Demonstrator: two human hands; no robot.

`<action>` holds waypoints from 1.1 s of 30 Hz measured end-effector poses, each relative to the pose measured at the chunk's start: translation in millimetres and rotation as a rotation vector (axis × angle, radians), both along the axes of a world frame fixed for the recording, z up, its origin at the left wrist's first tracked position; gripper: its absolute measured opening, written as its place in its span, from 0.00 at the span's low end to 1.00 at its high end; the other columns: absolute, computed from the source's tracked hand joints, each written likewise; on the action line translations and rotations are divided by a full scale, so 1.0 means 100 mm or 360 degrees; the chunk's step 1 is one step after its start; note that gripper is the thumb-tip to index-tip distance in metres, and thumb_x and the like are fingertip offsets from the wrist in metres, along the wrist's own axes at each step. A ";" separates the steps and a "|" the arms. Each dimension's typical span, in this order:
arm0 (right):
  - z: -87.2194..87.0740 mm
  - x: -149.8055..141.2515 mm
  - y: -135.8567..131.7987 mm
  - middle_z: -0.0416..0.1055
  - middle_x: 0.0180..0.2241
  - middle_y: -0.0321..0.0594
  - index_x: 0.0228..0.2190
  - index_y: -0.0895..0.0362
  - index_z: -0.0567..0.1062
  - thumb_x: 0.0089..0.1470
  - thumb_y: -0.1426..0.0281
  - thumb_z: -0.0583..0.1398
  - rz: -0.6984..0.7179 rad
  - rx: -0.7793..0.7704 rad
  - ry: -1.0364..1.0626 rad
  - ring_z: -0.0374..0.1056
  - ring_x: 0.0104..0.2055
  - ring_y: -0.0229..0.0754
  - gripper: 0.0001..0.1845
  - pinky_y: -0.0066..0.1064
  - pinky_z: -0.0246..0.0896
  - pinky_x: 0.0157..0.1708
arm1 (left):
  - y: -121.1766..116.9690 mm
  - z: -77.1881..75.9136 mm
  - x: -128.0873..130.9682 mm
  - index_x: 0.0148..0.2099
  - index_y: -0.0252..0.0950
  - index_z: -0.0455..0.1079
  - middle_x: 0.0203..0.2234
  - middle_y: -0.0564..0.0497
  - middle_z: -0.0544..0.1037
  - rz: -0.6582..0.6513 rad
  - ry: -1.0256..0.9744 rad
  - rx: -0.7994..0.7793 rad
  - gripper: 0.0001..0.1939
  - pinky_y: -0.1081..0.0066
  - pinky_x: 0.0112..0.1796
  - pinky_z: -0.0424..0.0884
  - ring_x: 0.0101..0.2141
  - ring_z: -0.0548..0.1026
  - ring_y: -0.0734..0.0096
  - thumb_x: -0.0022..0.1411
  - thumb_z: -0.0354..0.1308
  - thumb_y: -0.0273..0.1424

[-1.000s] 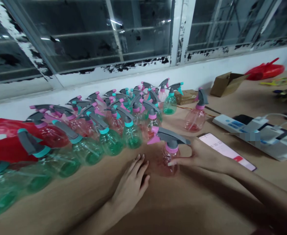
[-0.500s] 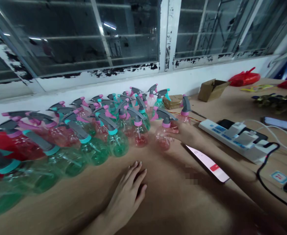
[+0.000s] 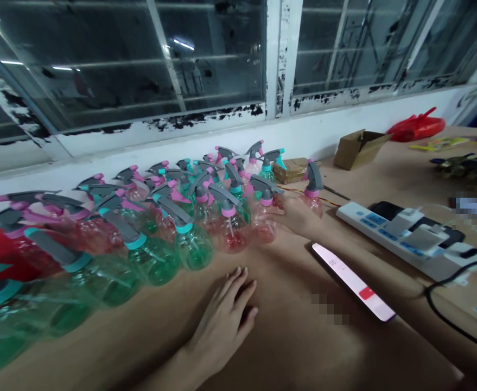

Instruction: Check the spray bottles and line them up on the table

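My right hand [image 3: 297,216] is closed round the side of a pink spray bottle [image 3: 264,224] with a grey and pink trigger head. The bottle stands upright, close beside another pink spray bottle [image 3: 233,233] at the front of the group. Behind my right wrist is a separate pink bottle, its grey spray head [image 3: 313,176] showing above. My left hand [image 3: 224,317] lies flat on the table with its fingers stretched out, holding nothing. Just left of it, a green spray bottle [image 3: 195,247] ends a front row of green ones.
Several more pink and green spray bottles fill the left side, up to the window wall. A lit phone [image 3: 354,282] lies under my right forearm, near a white power strip [image 3: 401,239] with plugs and cables. Farther back are an open cardboard box [image 3: 358,149] and a red bag [image 3: 417,126].
My right hand has moved the pink spray bottle left, closer to the bottle beside it. My left hand stays flat on the table; the view has shifted slightly.
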State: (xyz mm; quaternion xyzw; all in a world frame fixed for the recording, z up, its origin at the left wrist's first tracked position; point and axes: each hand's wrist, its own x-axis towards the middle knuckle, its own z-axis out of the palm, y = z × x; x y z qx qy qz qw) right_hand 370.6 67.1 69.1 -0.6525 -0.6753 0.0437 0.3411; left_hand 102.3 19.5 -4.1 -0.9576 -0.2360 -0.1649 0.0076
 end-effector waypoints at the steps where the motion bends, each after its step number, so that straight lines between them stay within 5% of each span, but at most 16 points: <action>1: 0.00 0.00 0.01 0.74 0.37 0.45 0.41 0.58 0.72 0.56 0.60 0.59 0.0002 -0.0016 -0.0005 0.71 0.37 0.47 0.16 0.39 0.66 0.37 | 0.01 0.00 0.00 0.58 0.34 0.63 0.59 0.43 0.64 0.0002 0.0000 0.0010 0.18 0.52 0.54 0.64 0.59 0.62 0.56 0.67 0.50 0.29; 5: -0.01 0.02 0.05 0.74 0.38 0.45 0.44 0.57 0.71 0.56 0.62 0.60 0.0011 -0.0058 -0.0011 0.71 0.38 0.47 0.16 0.41 0.67 0.38 | 0.04 0.00 0.01 0.58 0.35 0.64 0.58 0.44 0.65 -0.0010 -0.0013 0.0065 0.18 0.55 0.55 0.65 0.58 0.64 0.55 0.67 0.50 0.30; 12: 0.00 0.09 -0.12 0.74 0.45 0.53 0.53 0.59 0.66 0.49 0.61 0.63 0.0111 -0.0071 0.0148 0.70 0.48 0.57 0.31 0.44 0.68 0.40 | 0.11 -0.01 0.11 0.58 0.33 0.63 0.58 0.42 0.65 -0.0032 -0.0064 0.0067 0.18 0.52 0.53 0.65 0.58 0.63 0.55 0.67 0.50 0.29; 17: 0.01 0.29 -0.56 0.78 0.39 0.43 0.39 0.54 0.76 0.52 0.60 0.61 0.0044 -0.0115 0.0262 0.75 0.38 0.47 0.14 0.37 0.70 0.35 | 0.15 0.05 0.24 0.58 0.35 0.61 0.58 0.43 0.65 -0.0107 -0.0132 -0.0025 0.18 0.54 0.54 0.65 0.58 0.63 0.57 0.68 0.48 0.28; 21: -0.05 0.56 -0.72 0.77 0.29 0.45 0.32 0.56 0.75 0.53 0.56 0.59 -0.0381 -0.0015 0.0270 0.74 0.30 0.49 0.16 0.41 0.67 0.31 | 0.17 0.09 0.34 0.57 0.38 0.61 0.56 0.45 0.66 -0.0175 -0.0233 -0.0134 0.16 0.56 0.54 0.65 0.57 0.64 0.61 0.68 0.47 0.27; 25: -0.16 0.72 -0.58 0.75 0.41 0.55 0.42 0.60 0.71 0.48 0.51 0.61 -0.0661 0.0142 0.0281 0.72 0.39 0.56 0.28 0.47 0.66 0.37 | 0.19 0.15 0.43 0.57 0.40 0.60 0.54 0.47 0.67 -0.0198 -0.0293 -0.0201 0.16 0.56 0.53 0.66 0.55 0.67 0.62 0.68 0.47 0.26; 29: -0.19 0.72 -0.32 0.71 0.47 0.58 0.48 0.64 0.68 0.46 0.54 0.65 -0.0621 0.0234 0.0321 0.69 0.48 0.57 0.34 0.48 0.63 0.46 | 0.17 0.20 0.49 0.56 0.41 0.60 0.54 0.48 0.68 -0.0197 -0.0327 -0.0218 0.15 0.57 0.53 0.67 0.53 0.68 0.61 0.68 0.47 0.27; 33: -0.17 0.68 -0.13 0.69 0.49 0.46 0.49 0.59 0.68 0.57 0.63 0.60 -0.0521 0.0278 0.0367 0.69 0.47 0.47 0.21 0.44 0.66 0.44 | 0.13 0.23 0.52 0.56 0.42 0.61 0.53 0.48 0.68 -0.0216 -0.0324 -0.0248 0.15 0.58 0.52 0.68 0.53 0.68 0.61 0.68 0.47 0.28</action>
